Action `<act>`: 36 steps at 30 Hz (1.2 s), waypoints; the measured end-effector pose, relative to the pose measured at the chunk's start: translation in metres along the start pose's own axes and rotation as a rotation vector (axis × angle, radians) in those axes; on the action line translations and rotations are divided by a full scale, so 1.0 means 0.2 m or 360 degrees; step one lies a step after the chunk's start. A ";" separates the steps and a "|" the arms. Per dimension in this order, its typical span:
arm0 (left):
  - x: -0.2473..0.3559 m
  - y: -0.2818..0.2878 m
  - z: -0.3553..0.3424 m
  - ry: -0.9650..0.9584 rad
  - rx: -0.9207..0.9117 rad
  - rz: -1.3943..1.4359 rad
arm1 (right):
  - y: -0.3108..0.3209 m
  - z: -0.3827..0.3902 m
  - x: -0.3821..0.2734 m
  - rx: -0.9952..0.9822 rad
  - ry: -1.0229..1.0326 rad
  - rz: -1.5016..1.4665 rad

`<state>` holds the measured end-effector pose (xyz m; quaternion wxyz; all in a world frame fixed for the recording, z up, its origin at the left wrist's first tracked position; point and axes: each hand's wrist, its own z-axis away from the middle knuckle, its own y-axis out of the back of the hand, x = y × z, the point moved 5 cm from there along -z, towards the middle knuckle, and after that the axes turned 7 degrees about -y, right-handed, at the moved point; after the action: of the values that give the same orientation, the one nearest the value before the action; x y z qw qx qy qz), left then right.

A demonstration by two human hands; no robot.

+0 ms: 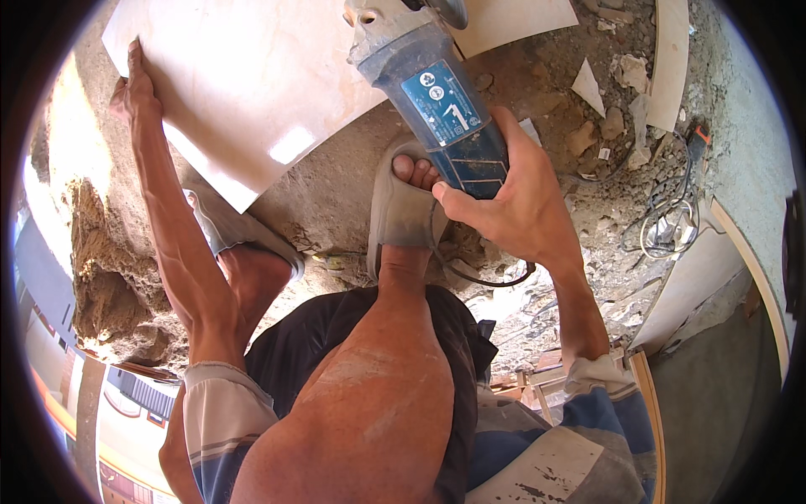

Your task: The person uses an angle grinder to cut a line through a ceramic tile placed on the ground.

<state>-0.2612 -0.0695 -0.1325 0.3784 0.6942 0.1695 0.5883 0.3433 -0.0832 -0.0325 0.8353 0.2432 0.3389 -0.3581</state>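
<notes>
My right hand (529, 197) is wrapped round the rear end of a blue angle grinder (437, 105), whose grey gear head points away from me. Its disc shows only in part at the top edge of the view. A large pale, glossy tile (252, 76) lies on the ground ahead, partly under the grinder's head. At the tile's left edge, my left hand (138, 88) grips the rim, one digit stretched along the top face. The grinder's black cord (495, 281) curves from behind my right hand.
Sandals (403, 218) cover my feet, close to the tile's near edge. Broken tile pieces (589, 88) and rubble lie at the right, with a tangled cable (672, 210) by the wall. Another pale sheet (516, 21) is at the far side. A rough earthen edge (117, 286) drops off at left.
</notes>
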 end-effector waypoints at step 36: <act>0.00 0.00 -0.02 0.0001 0.0008 -0.0027 | 0.03 0.16 0.09 -0.0002 -0.0141 -0.0022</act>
<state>-0.2645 -0.0674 -0.1323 0.3817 0.6936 0.1768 0.5848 0.3689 -0.1088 -0.0234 0.8472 0.2242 0.3035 -0.3739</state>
